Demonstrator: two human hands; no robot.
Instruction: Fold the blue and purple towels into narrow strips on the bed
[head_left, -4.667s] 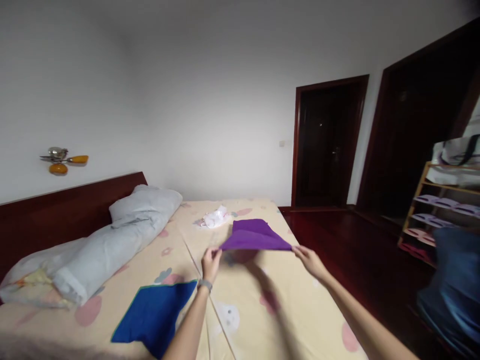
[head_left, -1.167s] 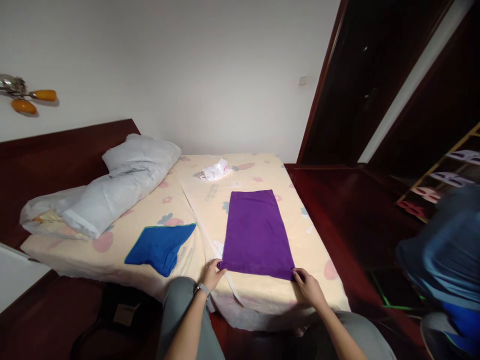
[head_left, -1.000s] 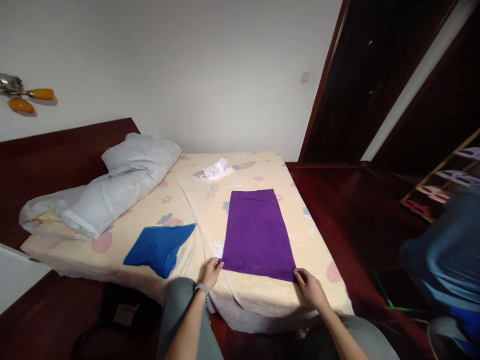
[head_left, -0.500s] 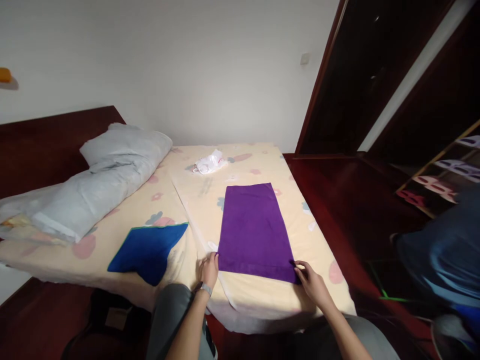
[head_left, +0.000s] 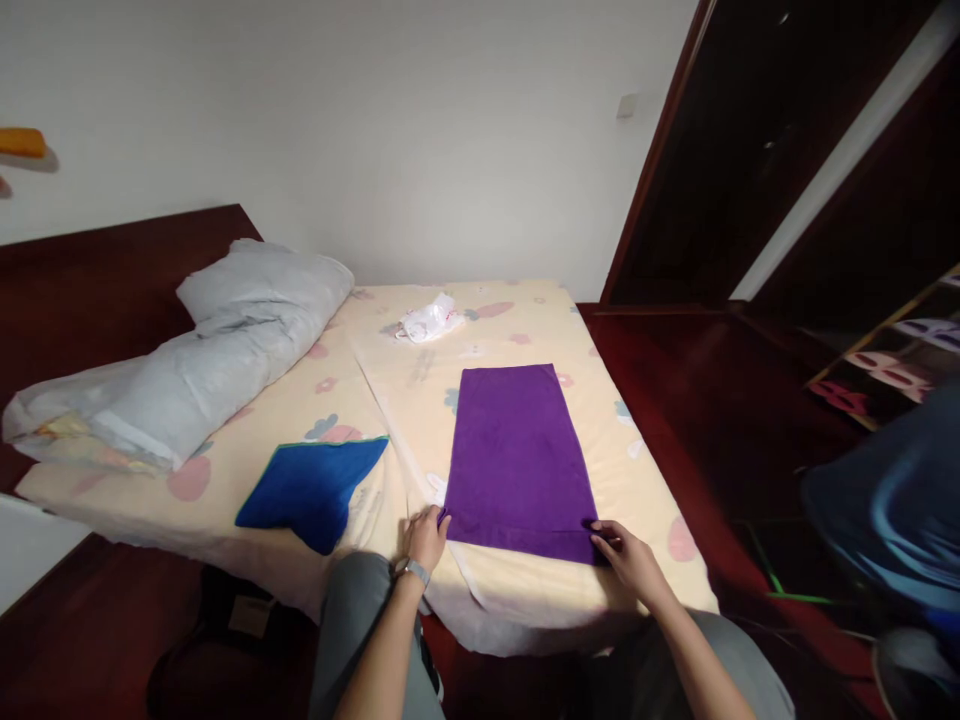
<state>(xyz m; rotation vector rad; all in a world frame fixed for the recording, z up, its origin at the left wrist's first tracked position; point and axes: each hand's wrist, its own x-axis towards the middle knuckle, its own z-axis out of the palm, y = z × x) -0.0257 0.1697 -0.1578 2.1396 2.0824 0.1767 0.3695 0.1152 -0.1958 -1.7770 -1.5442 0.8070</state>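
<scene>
A purple cloth [head_left: 519, 450] lies flat on the bed [head_left: 645, 560], with a narrow band folded along its near edge. At the cloth's near left corner, my left hand [head_left: 426, 538], with a watch on the wrist, pinches the edge. My right hand [head_left: 628, 562] grips the near right side between thumb and fingers. To the left lies a blue cloth [head_left: 309, 492] with a green edge, spread unevenly and touched by neither hand.
A grey quilt [head_left: 247, 335] is heaped at the left by the dark headboard [head_left: 112, 270]. A white plastic bag [head_left: 431, 318] sits toward the wall. Slippers [head_left: 889, 372] stand on a rack at the right, beyond a dark blue fabric item [head_left: 892, 500].
The view has shifted, so the whole scene sits slightly further right. Both hands remain at the near corners of the purple cloth, and its near edge now shows a more distinct folded band.
</scene>
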